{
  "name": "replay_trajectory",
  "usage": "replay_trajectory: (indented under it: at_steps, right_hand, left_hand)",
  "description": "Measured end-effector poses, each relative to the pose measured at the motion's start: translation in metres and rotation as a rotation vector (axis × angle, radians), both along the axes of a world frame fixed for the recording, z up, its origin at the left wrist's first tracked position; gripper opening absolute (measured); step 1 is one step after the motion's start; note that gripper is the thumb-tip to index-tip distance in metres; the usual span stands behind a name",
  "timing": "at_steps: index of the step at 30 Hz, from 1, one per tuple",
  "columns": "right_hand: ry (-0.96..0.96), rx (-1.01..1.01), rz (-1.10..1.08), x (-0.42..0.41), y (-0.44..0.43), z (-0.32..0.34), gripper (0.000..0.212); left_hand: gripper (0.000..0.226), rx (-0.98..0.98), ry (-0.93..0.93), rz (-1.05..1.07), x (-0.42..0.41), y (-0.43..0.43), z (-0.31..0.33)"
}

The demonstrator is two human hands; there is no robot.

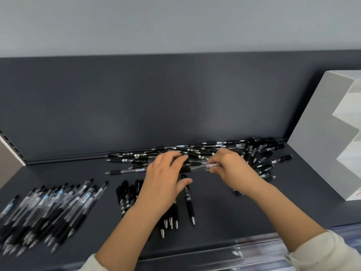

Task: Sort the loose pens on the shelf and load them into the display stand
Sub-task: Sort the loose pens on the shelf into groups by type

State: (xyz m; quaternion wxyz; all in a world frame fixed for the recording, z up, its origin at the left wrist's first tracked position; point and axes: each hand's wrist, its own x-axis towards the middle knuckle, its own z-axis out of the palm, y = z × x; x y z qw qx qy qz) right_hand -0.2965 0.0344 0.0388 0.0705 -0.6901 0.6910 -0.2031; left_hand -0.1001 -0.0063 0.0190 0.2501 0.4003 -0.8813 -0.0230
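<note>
Loose pens (224,151) lie in a jumbled heap at the back of the dark shelf (244,212), against the back panel (136,104) and just left of the white stepped display stand (322,133). My right hand (228,167) reaches into this heap, and its thumb and fingertips pinch the pale end of one clear-barrelled pen (197,168), which lies almost level between my two hands. My left hand (166,173) is at the pen's dark end: its fingers are nearly straight and close together, laid over that end, with the thumb held apart below. Whether they grip the pen or only touch it, I cannot tell.

Nearer to me on the shelf are two sorted groups. A row of clear pens (48,210) lies at the left front, tips towards me. A smaller row of black pens (127,196) lies in the middle, partly hidden under my left forearm. Pale sleeves (322,249) cover both arms near the bottom edge.
</note>
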Motion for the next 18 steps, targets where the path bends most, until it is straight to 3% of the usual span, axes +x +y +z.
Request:
replay_trajectory:
  at_steps: [3,5,9,12,15,18]
  right_hand:
    - [-0.027,-0.013,0.142,0.018,0.002,0.012,0.020]
    - [-0.082,-0.024,0.170,0.021,-0.004,0.015,0.023]
    - [-0.308,-0.113,-0.112,0.002,-0.026,0.001,0.048]
    - [-0.159,-0.034,-0.325,-0.017,-0.036,-0.026,0.042]
    - [-0.043,0.042,-0.337,-0.021,-0.040,-0.050,0.037]
    - [0.002,-0.004,-0.339,-0.020,-0.042,-0.054,0.017]
  left_hand:
    - [0.041,-0.003,-0.230,-0.048,-0.008,-0.005,0.005]
    - [0.027,0.053,-0.268,-0.003,-0.006,-0.008,0.008]
    - [0.025,0.191,-0.047,0.129,0.015,-0.020,0.004]
    - [0.023,0.328,0.153,0.185,0.033,-0.028,-0.001]
    - [0.020,0.348,0.217,0.202,0.045,-0.032,-0.003]
    - [0.019,0.326,0.239,0.221,0.053,-0.035,-0.005]
